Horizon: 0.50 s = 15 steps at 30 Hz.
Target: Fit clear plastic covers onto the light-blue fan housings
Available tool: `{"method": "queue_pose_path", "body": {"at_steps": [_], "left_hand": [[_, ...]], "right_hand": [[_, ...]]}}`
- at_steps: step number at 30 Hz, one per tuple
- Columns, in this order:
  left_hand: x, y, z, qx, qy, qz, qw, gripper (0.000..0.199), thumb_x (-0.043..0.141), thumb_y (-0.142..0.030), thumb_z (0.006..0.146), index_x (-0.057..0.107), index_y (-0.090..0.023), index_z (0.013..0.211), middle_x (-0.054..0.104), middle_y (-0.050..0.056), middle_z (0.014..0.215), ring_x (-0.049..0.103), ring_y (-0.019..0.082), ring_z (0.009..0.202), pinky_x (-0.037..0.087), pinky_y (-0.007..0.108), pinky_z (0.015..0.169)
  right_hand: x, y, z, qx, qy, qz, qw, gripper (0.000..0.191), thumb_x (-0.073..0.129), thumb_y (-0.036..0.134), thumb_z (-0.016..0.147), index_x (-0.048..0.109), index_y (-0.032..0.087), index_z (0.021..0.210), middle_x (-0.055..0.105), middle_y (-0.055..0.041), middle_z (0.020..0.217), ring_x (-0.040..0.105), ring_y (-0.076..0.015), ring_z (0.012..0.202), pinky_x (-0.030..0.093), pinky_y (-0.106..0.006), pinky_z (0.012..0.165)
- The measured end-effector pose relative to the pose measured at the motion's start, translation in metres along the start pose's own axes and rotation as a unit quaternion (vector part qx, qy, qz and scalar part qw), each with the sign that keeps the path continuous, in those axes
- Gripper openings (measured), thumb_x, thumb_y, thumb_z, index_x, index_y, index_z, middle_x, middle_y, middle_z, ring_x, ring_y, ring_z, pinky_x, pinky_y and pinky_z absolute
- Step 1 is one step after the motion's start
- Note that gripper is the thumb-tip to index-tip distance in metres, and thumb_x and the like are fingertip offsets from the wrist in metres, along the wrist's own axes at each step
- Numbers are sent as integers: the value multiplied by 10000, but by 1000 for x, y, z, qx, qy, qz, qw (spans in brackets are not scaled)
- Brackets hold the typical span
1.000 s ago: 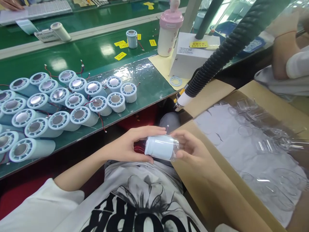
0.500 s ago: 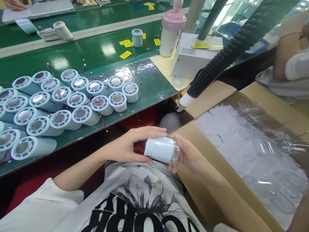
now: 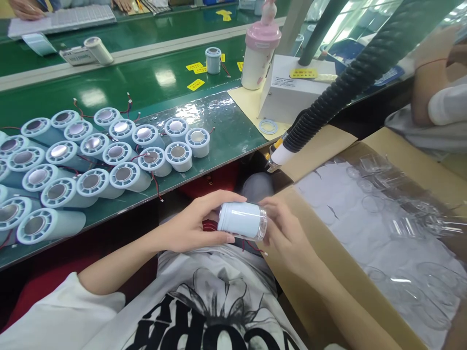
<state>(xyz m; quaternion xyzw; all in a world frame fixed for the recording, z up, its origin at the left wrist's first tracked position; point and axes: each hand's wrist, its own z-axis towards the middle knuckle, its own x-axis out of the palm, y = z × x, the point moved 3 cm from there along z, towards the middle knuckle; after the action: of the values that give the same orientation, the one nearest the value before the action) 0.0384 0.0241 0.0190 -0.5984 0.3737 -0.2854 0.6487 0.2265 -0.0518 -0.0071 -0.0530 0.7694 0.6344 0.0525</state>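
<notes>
Between my hands, above my lap, a light blue cylinder (image 3: 241, 218) lies on its side inside a clear plastic cover (image 3: 263, 225). My left hand (image 3: 199, 221) grips its left end, thumb below and fingers above. My right hand (image 3: 288, 233) is at the clear right end with its fingers bent; whether they touch the cover is hard to tell. Thin red wires (image 3: 251, 246) with a small white plug hang below it. On the green bench to the left stand several light blue cylinders (image 3: 127, 175) with round silver centres and wires.
An open cardboard box (image 3: 310, 233) of clear plastic covers (image 3: 408, 226) is at the right. A black ribbed hose (image 3: 328, 102) slants above it. A pink-lidded bottle (image 3: 257, 53), a blue ring (image 3: 268, 126) and yellow labels (image 3: 196, 85) are behind. Other people's hands and arms show at the edges.
My right hand has shifted back from around the clear end, and its fingers wrap it less. The wires below the cylinder now show. The single cylinder on the belt appears slightly further right.
</notes>
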Motion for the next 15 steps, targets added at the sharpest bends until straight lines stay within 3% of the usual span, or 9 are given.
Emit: {"method": "queue_pose_path", "body": {"at_steps": [1,2,4,6,8,10,12,15], "left_hand": [[1,0,0,-27,-3,-16,999,594,722,-271,780,491,-246,1326,550,104,1285,599,234,1102,537,324,900],[2,1,0,-51,-4,-30,998,588,717,-291,786,491,-242,1327,559,100,1266,611,230,1072,543,323,884],[2,2,0,-75,-1,-55,996,593,707,-327,796,486,-242,1339,576,98,1244,627,231,1036,553,326,860],[2,3,0,-69,16,-77,995,642,716,-324,789,462,-262,1376,574,101,1279,627,243,1060,548,342,883],[1,2,0,-36,39,-78,996,722,749,-274,761,435,-284,1410,522,109,1379,580,271,1169,515,374,965],[1,1,-1,-16,56,-75,995,759,753,-212,752,417,-290,1428,450,119,1458,518,287,1262,484,389,1017],[1,2,-1,-29,65,-99,993,736,723,-181,779,407,-280,1436,456,129,1454,529,272,1258,492,376,1010],[3,7,-1,-74,70,-156,982,735,703,-176,802,375,-274,1453,515,124,1404,579,243,1202,495,364,998]], "right_hand": [[-3,3,-1,-103,-31,-53,993,242,552,304,904,531,229,1133,683,-98,1088,695,-198,868,590,-328,688],[-4,6,-4,-199,-39,-92,975,335,588,201,875,508,267,1194,601,-100,1284,632,-224,1097,559,-398,871],[-2,9,-8,-306,-6,-120,944,472,609,87,841,512,330,1233,462,-54,1458,469,-238,1317,448,-463,1049],[-1,6,-9,-278,37,-83,956,533,641,95,839,504,362,1281,485,-34,1444,470,-227,1319,450,-433,1058],[1,0,-8,-178,69,9,982,552,685,218,844,474,348,1338,540,-53,1390,533,-236,1256,499,-407,1006],[1,-4,-8,-99,87,95,987,544,683,336,849,476,329,1352,604,-64,1310,603,-242,1161,546,-398,933],[0,-5,-8,-79,85,113,987,515,703,366,828,538,317,1313,652,-59,1235,650,-236,1069,572,-383,879],[-4,-2,-8,-97,65,61,991,475,776,279,754,649,314,1210,649,-39,1247,665,-226,1025,589,-344,838]]}}
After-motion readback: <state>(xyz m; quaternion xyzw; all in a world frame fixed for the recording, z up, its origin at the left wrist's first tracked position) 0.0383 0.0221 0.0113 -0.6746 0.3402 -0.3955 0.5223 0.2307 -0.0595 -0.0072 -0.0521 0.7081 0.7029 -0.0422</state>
